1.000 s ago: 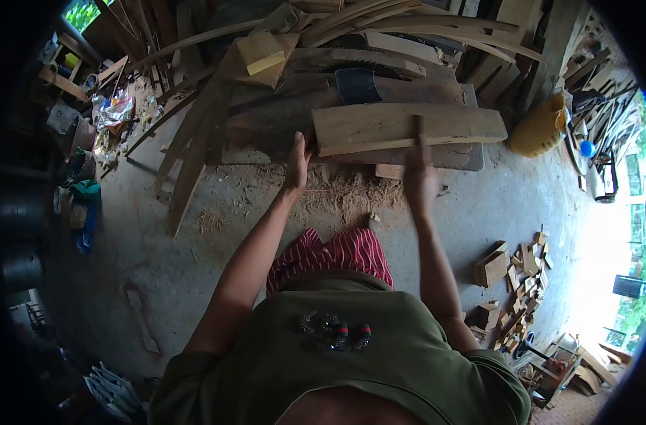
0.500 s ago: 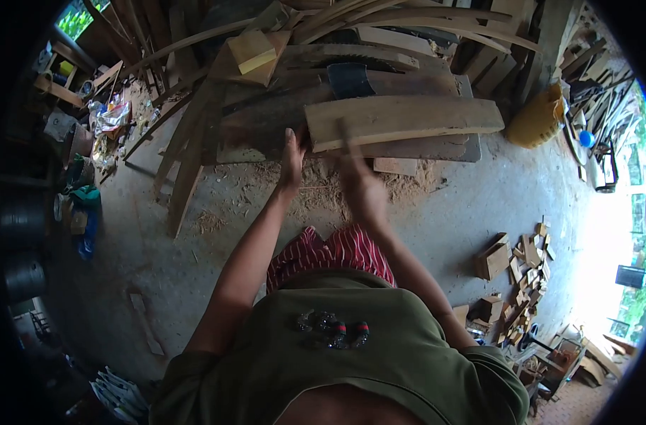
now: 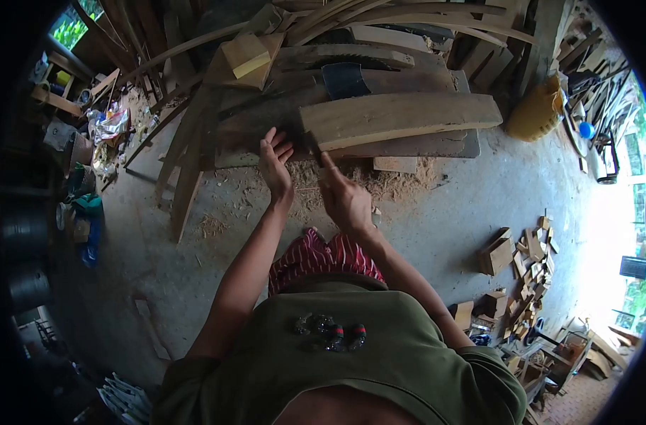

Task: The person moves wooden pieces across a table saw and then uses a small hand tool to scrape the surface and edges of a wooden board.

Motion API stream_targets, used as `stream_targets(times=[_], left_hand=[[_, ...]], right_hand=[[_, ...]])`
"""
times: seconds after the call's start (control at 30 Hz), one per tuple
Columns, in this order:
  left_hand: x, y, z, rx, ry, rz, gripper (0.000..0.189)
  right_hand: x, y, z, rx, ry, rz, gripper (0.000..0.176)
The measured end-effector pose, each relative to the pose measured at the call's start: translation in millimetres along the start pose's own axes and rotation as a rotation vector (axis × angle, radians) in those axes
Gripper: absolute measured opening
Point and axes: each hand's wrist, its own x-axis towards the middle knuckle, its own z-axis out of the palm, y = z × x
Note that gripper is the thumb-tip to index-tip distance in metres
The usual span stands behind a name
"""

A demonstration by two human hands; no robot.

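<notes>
A thick, gently curved wooden board (image 3: 401,117) lies across the workbench, its left end close to both hands. In my right hand (image 3: 348,202) is a dark, narrow hand tool (image 3: 312,144), its kind not clear. The index finger stretches along this tool, whose dark end lies at the board's left end. My left hand (image 3: 275,166) is open just left of the tool, fingers apart, holding nothing that I can see. Beyond the board are a dark blue cloth-like piece (image 3: 346,81) and a toothed saw blade (image 3: 355,59).
The low workbench (image 3: 248,134) carries a wooden block (image 3: 246,55) at its back left. Wood shavings (image 3: 256,195) cover the floor in front. Several offcuts (image 3: 528,276) are piled at right, near a yellow sack (image 3: 535,117). Long curved strips (image 3: 422,14) lie behind.
My right hand has moved left and slightly down, taking the tool from over the board to its left end. My left hand has shifted slightly left, its fingers spreading.
</notes>
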Motion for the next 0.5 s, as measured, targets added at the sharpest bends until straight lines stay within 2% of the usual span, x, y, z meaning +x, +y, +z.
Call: stream_targets(times=[0.03, 0.1, 0.13, 0.17, 0.23, 0.3, 0.33, 0.37, 0.43, 0.5], left_hand=[[2, 2, -2, 0.006, 0.056, 0.038, 0.065], [3, 8, -8, 0.056, 0.051, 0.051, 0.062], [3, 10, -11, 0.104, 0.046, 0.063, 0.059], [3, 6, -14, 0.100, 0.049, 0.061, 0.059], [3, -1, -17, 0.179, 0.031, 0.055, 0.053], [1, -4, -10, 0.146, 0.049, 0.094, 0.051], [-1, -3, -7, 0.117, 0.065, 0.136, 0.048], [0, -1, -5, 0.118, 0.056, 0.138, 0.048], [1, 3, -2, 0.117, 0.096, 0.183, 0.049], [3, 7, -4, 0.159, 0.082, 0.174, 0.050]], right_hand=[[0, 10, -1, 0.037, 0.003, 0.024, 0.067], [4, 55, -17, 0.114, 0.084, 0.264, 0.059], [15, 65, -39, 0.090, 0.200, 0.307, 0.056], [24, 78, -48, -0.131, 0.352, 0.142, 0.058], [14, 72, -32, -0.071, 0.237, 0.236, 0.063], [9, 22, -15, -0.241, -0.030, 0.117, 0.068], [6, -8, -11, -0.446, -0.078, 0.002, 0.068], [4, -11, -1, 0.049, -0.140, -0.054, 0.069], [11, -11, -15, -0.011, -0.257, 0.096, 0.065], [19, 39, -31, 0.070, 0.122, 0.139, 0.059]])
